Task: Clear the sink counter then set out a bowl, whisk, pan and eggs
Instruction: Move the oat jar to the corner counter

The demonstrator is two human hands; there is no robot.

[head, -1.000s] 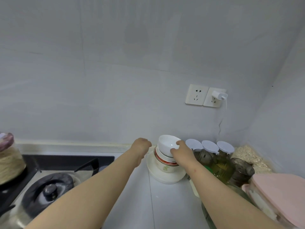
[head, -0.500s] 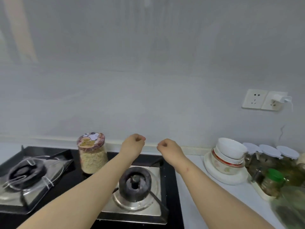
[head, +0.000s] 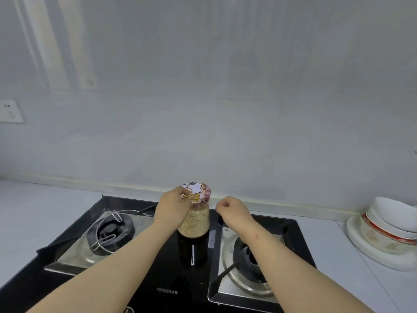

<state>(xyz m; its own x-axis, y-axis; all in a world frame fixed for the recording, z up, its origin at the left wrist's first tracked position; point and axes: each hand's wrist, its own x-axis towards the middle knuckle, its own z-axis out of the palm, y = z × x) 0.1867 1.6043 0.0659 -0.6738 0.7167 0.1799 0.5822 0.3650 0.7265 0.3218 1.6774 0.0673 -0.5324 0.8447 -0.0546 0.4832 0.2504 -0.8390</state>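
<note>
Clear glass jar w/ cartoon-print lid [head: 198,221] stands on black glass stove [head: 171,279] btw. two burners; L hand [head: 172,208] grips its top, R hand [head: 233,211] clenched just beside, empty.

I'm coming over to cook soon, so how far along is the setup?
Early on. Done: nothing visibly set out; the stacked bowls sit at the far right. In hand: the left hand grips the lidded jar standing on the stove, the right hand curled beside it, empty. Left: moving that jar, then bowl, whisk, pan and eggs; no whisk, pan or eggs are in view.
</note>
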